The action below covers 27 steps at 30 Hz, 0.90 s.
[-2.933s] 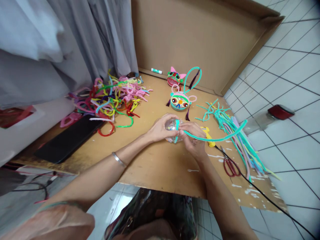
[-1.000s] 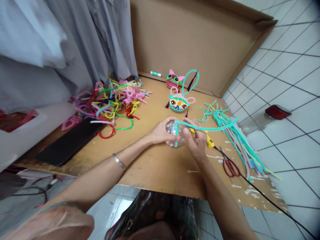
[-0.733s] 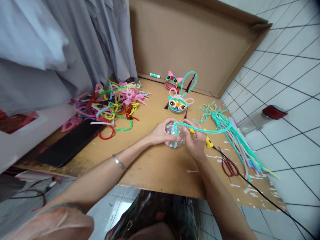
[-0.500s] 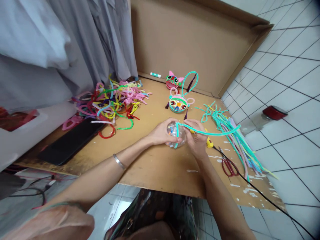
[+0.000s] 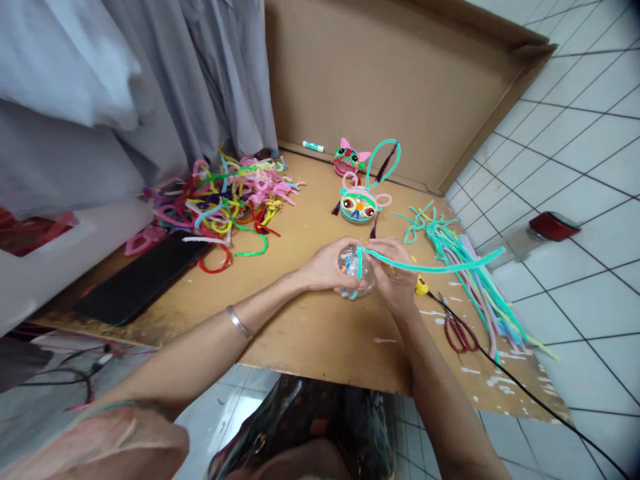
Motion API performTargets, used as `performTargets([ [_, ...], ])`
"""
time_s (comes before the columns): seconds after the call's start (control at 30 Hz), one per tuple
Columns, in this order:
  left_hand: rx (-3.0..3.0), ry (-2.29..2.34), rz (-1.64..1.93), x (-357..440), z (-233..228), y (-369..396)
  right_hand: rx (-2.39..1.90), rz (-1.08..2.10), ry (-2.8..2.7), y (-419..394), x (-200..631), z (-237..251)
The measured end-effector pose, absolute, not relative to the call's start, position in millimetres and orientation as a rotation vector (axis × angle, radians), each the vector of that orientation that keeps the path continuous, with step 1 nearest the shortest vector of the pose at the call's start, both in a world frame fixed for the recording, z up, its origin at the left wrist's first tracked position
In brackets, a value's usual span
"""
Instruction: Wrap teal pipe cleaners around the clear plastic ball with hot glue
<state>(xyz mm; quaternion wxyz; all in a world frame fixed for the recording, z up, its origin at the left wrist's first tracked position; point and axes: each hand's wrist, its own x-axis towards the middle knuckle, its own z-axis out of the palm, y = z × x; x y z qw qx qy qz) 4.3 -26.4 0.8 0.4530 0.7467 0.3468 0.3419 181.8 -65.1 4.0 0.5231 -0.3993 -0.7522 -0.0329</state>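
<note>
Near the middle of the brown cardboard tabletop (image 5: 310, 333), toward its front edge, the left hand (image 5: 325, 267) cups a clear round plastic ball filled with coloured bits (image 5: 351, 270). The right hand (image 5: 395, 280) pinches a long teal pipe cleaner (image 5: 440, 267) wrapped over that ball. Beyond them stands a round painted mask with teal loop ears (image 5: 359, 203), and red-handled scissors (image 5: 457, 333) lie near the right edge.
</note>
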Motion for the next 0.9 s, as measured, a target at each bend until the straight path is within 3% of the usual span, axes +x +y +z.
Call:
performTargets([
  [0.4, 1.842, 0.825, 0.829, 6, -2, -26, -0.927, -0.154, -1.73, -67, 175, 5],
  [0.6, 1.804, 0.823, 0.866, 4, -3, -22, -1.044, 0.023, -1.725, -73, 172, 11],
  [0.9, 1.812, 0.907, 0.877, 2, -1, -21, -0.954, -0.103, -1.636, -70, 172, 3],
])
